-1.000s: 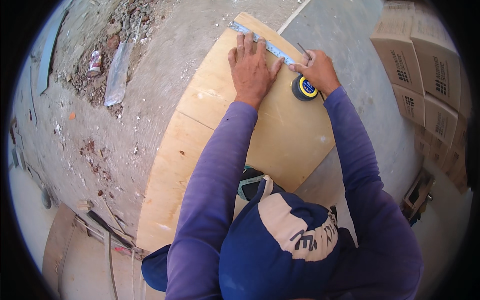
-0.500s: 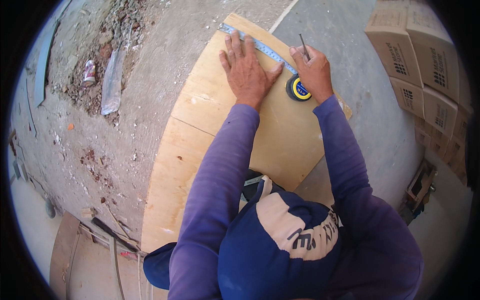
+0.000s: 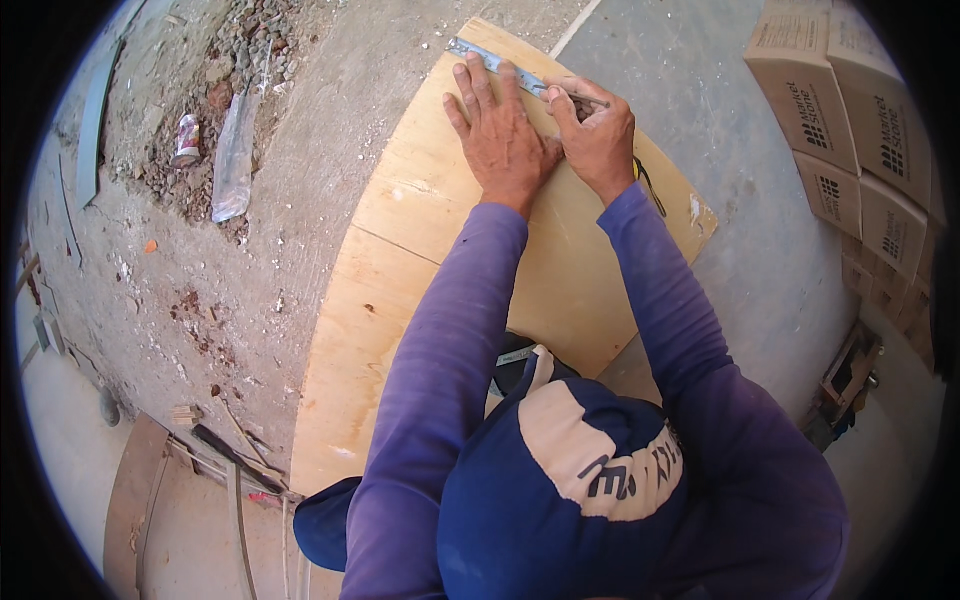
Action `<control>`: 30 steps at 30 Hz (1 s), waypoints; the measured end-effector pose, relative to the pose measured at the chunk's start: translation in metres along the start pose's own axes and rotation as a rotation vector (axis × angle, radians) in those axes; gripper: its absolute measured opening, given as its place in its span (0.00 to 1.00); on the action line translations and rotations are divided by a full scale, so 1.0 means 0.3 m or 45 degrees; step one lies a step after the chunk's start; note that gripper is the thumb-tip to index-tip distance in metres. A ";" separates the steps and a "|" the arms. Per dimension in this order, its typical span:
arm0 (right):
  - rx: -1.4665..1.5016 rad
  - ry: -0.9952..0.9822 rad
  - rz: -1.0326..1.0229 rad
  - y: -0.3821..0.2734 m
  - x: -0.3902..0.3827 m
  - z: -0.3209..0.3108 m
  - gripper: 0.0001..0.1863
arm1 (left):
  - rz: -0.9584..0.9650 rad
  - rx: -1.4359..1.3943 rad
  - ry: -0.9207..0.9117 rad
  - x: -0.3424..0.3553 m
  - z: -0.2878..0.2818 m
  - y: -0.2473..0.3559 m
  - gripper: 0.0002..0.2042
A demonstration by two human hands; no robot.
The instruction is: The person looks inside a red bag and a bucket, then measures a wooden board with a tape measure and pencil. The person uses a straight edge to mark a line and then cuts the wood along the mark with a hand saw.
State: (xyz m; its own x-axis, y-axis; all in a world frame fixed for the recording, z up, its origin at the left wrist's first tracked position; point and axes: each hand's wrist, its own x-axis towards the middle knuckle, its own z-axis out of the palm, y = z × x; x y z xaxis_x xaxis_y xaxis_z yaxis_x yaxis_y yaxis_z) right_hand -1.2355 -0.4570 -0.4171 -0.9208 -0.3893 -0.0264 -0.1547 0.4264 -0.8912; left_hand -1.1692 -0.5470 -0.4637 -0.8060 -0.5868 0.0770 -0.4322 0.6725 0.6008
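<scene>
A plywood sheet lies flat on the concrete floor. A metal ruler rests slantwise along its far edge. My left hand lies flat on the sheet, fingers spread, with the fingertips pressing on the ruler. My right hand sits right beside it, touching it, and pinches a thin pencil against the ruler's edge. A yellow tape measure peeks out from under my right wrist, mostly hidden. Both arms wear purple sleeves.
Stacked cardboard boxes stand at the right. Rubble, a clear plastic sheet and a crushed can lie at the upper left. A small tool sits at the right, and boards lie at the lower left.
My right hand has moved left from the tape measure to the ruler, closing up against my left hand and covering the tape measure. The left hand stays on the ruler.
</scene>
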 end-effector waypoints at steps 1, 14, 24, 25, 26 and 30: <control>-0.005 -0.010 -0.008 -0.009 -0.003 0.007 0.09 | -0.004 -0.001 0.026 0.003 0.005 -0.010 0.42; -0.140 -0.038 -0.128 0.009 -0.008 0.029 0.09 | -0.015 -0.019 0.014 0.003 0.014 -0.005 0.36; -0.175 -0.051 -0.146 0.022 -0.002 0.033 0.10 | -0.024 0.000 0.009 0.003 0.019 -0.003 0.34; -0.173 -0.053 -0.144 0.022 -0.002 0.034 0.10 | -0.024 0.003 0.011 0.004 0.020 -0.004 0.34; -0.172 -0.055 -0.141 0.022 -0.002 0.034 0.10 | -0.024 0.005 0.012 0.003 0.021 -0.006 0.34; -0.167 -0.052 -0.151 0.026 -0.001 0.037 0.10 | -0.018 0.006 0.022 0.003 0.024 -0.005 0.34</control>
State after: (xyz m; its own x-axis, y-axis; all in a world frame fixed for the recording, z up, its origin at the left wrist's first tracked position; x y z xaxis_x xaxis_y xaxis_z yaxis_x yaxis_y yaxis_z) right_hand -1.2324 -0.4626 -0.4290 -0.8784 -0.4747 0.0549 -0.3094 0.4774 -0.8224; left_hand -1.1722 -0.5453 -0.4702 -0.7928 -0.6039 0.0825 -0.4454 0.6664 0.5979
